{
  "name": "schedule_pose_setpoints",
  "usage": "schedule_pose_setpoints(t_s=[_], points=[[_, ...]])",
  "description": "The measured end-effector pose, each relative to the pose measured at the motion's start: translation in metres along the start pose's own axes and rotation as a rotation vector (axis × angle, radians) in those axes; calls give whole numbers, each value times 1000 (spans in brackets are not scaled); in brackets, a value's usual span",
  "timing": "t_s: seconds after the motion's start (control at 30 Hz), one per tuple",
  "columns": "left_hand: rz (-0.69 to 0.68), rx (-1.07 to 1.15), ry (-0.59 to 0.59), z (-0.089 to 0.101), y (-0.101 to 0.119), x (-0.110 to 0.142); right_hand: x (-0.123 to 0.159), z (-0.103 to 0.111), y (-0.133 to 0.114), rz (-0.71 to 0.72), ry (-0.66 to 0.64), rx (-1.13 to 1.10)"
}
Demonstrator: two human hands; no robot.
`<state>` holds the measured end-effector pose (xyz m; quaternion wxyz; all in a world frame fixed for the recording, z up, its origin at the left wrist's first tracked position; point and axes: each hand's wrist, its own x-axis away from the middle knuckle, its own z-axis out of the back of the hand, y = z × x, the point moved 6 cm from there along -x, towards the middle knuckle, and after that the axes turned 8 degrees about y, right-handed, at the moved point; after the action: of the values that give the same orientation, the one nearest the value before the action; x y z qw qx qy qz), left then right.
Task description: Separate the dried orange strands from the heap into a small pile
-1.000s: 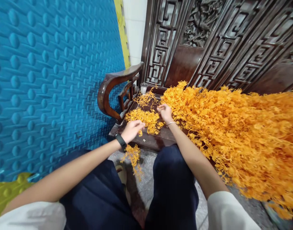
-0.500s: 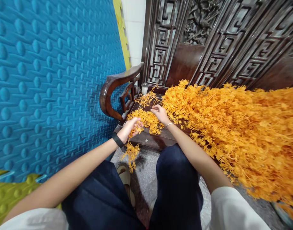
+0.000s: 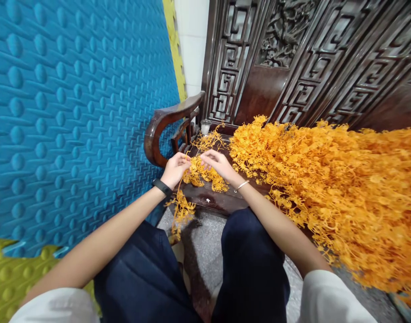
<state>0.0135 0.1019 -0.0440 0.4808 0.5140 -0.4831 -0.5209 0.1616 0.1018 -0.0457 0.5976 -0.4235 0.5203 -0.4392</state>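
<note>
My left hand [image 3: 176, 170], with a dark band at the wrist, pinches the stem of an orange artificial flower sprig [image 3: 182, 207]. The sprig dangles below the hand, past the seat's front edge. Close by on the right, my right hand [image 3: 218, 164] has its fingertips drawn together, and what they hold, if anything, is too small to make out. Beneath both hands, a small heap of orange sprigs [image 3: 221, 183] lies on the dark wooden bench [image 3: 205, 196]. Thinner orange stems [image 3: 209, 140] lie loosely behind it.
A large pile of orange artificial flowers [image 3: 343, 179] spreads over the bench to the right. A curved armrest [image 3: 153, 134] stands at the left, beside a blue foam mat [image 3: 74, 112]. Near the carved backrest [image 3: 262, 92] sits a small clear cup [image 3: 205, 127].
My left hand has risen slightly and turned, its fingers now pinching upward with the sprig still hanging. My right hand has moved left, nearer to the left hand.
</note>
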Motion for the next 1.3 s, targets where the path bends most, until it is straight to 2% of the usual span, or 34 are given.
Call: schedule_pose_setpoints(t_s=[0.2, 0.27, 0.37, 0.53, 0.73, 0.87, 1.03, 1.17, 1.23, 1.3], points=[[-309, -86, -12, -3, 15, 2, 12, -35, 4, -149, -119, -143], [-381, -112, -3, -2, 20, 5, 12, -38, 5, -204, -122, -196], [-442, -156, 23, 0, 25, 8, 10, -31, 3, -226, -27, -269], [-417, -217, 8, 0, 22, 8, 7, -15, -3, -152, 115, -260], [-305, -291, -148, -8, 12, 6, 5, -9, -8, -31, 149, -183], [-257, -378, -227, -14, 10, 11, 3, -6, -10, -13, 137, -182], [-255, -407, -176, -18, 12, 14, 1, -4, -4, -43, 124, -199], [-260, -528, -114, -21, 14, 14, -7, -8, 7, -68, 156, -176], [-231, -560, -112, -24, 15, 21, -16, 3, 16, -94, 273, -172], [-214, -555, -162, -31, 16, 36, -22, 36, 29, -156, 553, -172]])
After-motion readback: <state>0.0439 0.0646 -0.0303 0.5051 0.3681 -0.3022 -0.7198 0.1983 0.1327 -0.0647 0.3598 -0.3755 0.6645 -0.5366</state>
